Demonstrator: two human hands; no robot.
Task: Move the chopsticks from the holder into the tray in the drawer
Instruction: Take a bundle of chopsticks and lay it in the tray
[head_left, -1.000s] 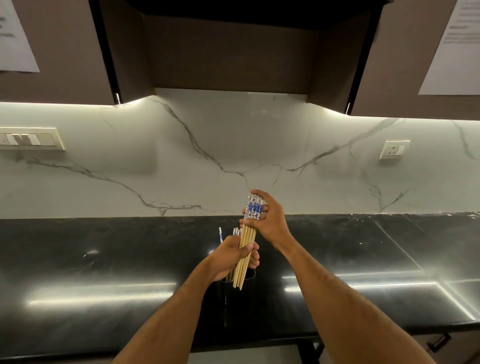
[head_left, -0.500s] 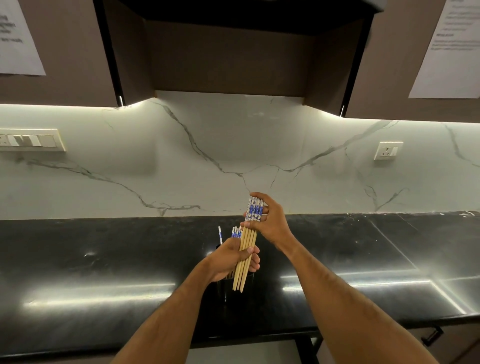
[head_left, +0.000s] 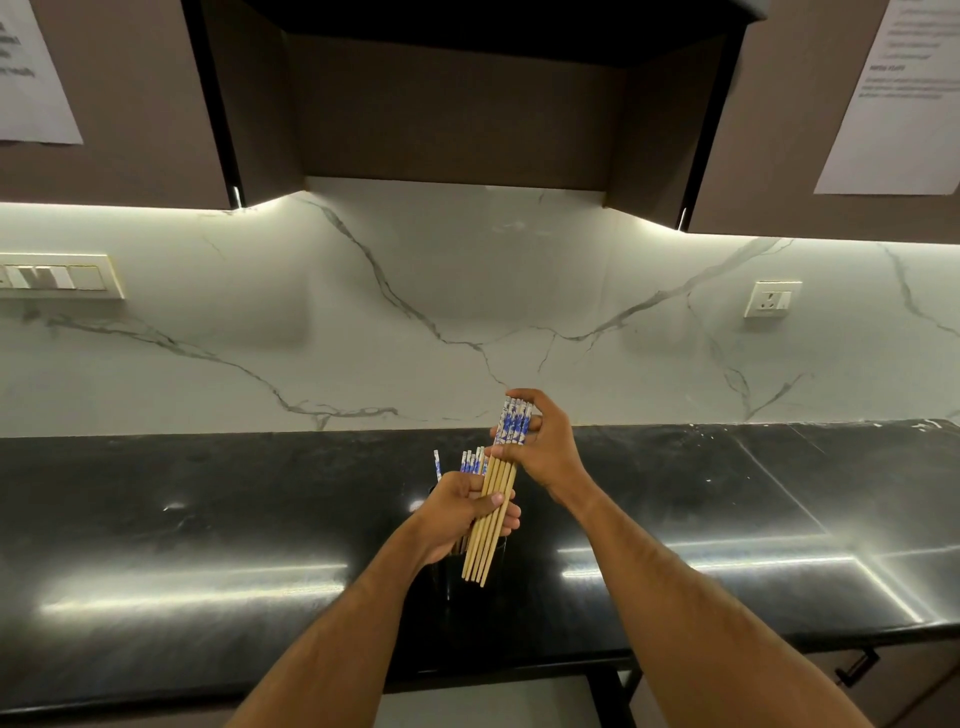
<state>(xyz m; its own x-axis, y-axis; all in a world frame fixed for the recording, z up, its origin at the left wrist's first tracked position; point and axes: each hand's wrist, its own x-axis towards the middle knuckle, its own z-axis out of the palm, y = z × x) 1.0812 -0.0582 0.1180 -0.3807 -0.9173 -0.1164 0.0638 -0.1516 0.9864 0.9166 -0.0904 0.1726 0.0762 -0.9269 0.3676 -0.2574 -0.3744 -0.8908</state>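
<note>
Right hand curled round blue-patterned tops of a wooden chopstick bundle, left hand gripping the bundle's middle, tips hanging free above the dark holder on black countertop, more chopsticks standing in holder behind left hand, marble backsplash behind

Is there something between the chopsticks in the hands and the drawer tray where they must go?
Cannot tell: the tray is not in view. Both the right hand and left hand hold the bundle of chopsticks above the black countertop, clear of the dark holder.
</note>
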